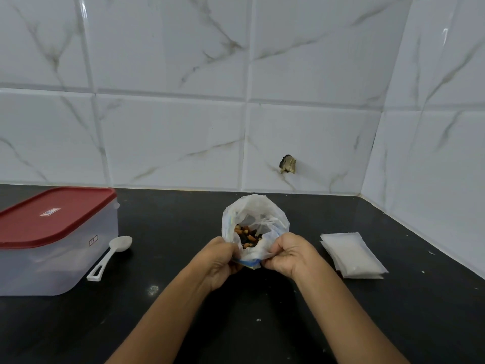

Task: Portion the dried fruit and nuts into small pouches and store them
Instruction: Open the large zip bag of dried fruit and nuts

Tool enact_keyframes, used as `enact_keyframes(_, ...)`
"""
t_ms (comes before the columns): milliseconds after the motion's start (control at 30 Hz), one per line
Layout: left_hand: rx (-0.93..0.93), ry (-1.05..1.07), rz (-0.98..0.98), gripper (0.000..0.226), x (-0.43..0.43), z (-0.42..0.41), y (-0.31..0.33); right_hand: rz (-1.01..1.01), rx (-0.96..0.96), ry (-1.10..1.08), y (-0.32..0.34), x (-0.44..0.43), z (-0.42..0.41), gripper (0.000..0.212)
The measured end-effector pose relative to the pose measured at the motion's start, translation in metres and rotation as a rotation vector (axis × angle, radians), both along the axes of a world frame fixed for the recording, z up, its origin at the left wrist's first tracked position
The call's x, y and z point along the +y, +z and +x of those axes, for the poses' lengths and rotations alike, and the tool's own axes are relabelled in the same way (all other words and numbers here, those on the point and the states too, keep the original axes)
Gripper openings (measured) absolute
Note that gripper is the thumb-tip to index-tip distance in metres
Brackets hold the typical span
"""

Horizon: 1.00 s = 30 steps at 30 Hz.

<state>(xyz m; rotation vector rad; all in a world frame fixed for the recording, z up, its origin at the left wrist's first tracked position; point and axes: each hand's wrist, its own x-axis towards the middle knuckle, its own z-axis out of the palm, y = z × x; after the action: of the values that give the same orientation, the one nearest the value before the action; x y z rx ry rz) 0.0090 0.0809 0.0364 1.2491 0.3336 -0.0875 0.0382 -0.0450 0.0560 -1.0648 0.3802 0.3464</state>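
Note:
A white plastic bag (256, 214) stands open-mouthed at the middle of the black counter (183, 324), with a mix of dried fruit and nuts (248, 237) showing inside. My left hand (221, 261) grips the bag's near left edge. Its near right edge is gripped by my right hand (290, 254). A stack of small white pouches (353, 254) lies flat to the right of my hands. A white plastic spoon (111, 256) lies left of the bag, bowl away from me.
A clear storage box with a red lid (49, 216) stands at the left, beside the spoon. White marbled tile walls (170, 127) close the counter at the back and right. A small dark hole (288, 164) marks the back wall.

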Motion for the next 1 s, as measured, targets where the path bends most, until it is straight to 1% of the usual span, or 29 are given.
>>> enact_keyframes(33,0.014,0.015,0.019,0.031,-0.001,-0.001,0.0,-0.006,-0.013,0.017,0.0,-0.001,-0.002,0.063)
enact_keyframes(100,0.026,0.048,0.086,0.031,0.001,0.0,-0.002,-0.004,-0.04,0.063,0.001,-0.004,-0.005,0.049)
enact_keyframes(167,0.042,0.082,0.224,0.035,0.002,0.002,-0.006,-0.022,-0.048,0.095,0.003,-0.004,-0.005,0.034)
enact_keyframes(200,0.04,0.095,0.307,0.037,0.002,0.004,-0.007,-0.039,-0.06,0.095,0.003,-0.002,-0.003,0.031)
enact_keyframes(300,0.016,0.159,0.528,0.046,0.0,0.005,-0.01,-0.106,-0.12,0.036,0.001,0.0,0.003,0.028)
enact_keyframes(400,-0.094,0.267,0.815,0.054,0.002,0.003,-0.017,-0.043,-0.081,-0.05,-0.003,-0.003,0.008,0.039)
enact_keyframes(467,-0.199,0.319,1.051,0.051,0.001,-0.002,-0.019,-0.033,-0.063,-0.057,-0.006,-0.003,0.01,0.041)
enact_keyframes(500,-0.26,0.332,1.153,0.047,0.001,-0.005,-0.02,-0.081,-0.066,-0.046,-0.008,-0.001,0.012,0.04)
enact_keyframes(533,-0.312,0.333,1.216,0.044,0.0,-0.006,-0.021,-0.171,-0.079,-0.021,-0.009,0.001,0.013,0.04)
enact_keyframes(600,-0.371,0.308,1.278,0.039,0.001,-0.007,-0.023,-0.488,-0.131,0.031,-0.011,0.003,0.012,0.041)
enact_keyframes(667,-0.396,0.272,1.319,0.034,0.007,-0.007,-0.024,-0.854,-0.229,0.108,-0.008,-0.001,0.009,0.056)
enact_keyframes(700,-0.395,0.242,1.322,0.032,0.009,-0.007,-0.022,-1.054,-0.337,0.113,-0.006,-0.005,0.008,0.061)
enact_keyframes(733,-0.378,0.201,1.314,0.03,0.011,-0.007,-0.02,-1.252,-0.491,0.106,-0.004,-0.008,0.007,0.06)
enact_keyframes(767,-0.346,0.146,1.295,0.031,0.013,-0.007,-0.018,-1.392,-0.644,0.12,-0.001,-0.009,0.005,0.056)
enact_keyframes(800,-0.297,0.078,1.269,0.036,0.014,-0.007,-0.015,-1.454,-0.759,0.186,0.003,-0.009,0.002,0.054)
enact_keyframes(833,-0.244,0.009,1.25,0.043,0.016,-0.007,-0.013,-1.47,-0.818,0.306,0.004,-0.008,0.001,0.054)
enact_keyframes(867,-0.197,-0.055,1.236,0.051,0.018,-0.007,-0.009,-1.475,-0.817,0.451,0.005,-0.008,-0.001,0.056)
enact_keyframes(933,-0.125,-0.178,1.212,0.064,0.021,-0.009,-0.002,-1.496,-0.717,0.717,0.006,-0.012,-0.001,0.063)
enact_keyframes(1000,-0.07,-0.279,1.184,0.076,0.023,-0.012,0.004,-1.551,-0.645,0.869,0.008,-0.018,-0.002,0.068)
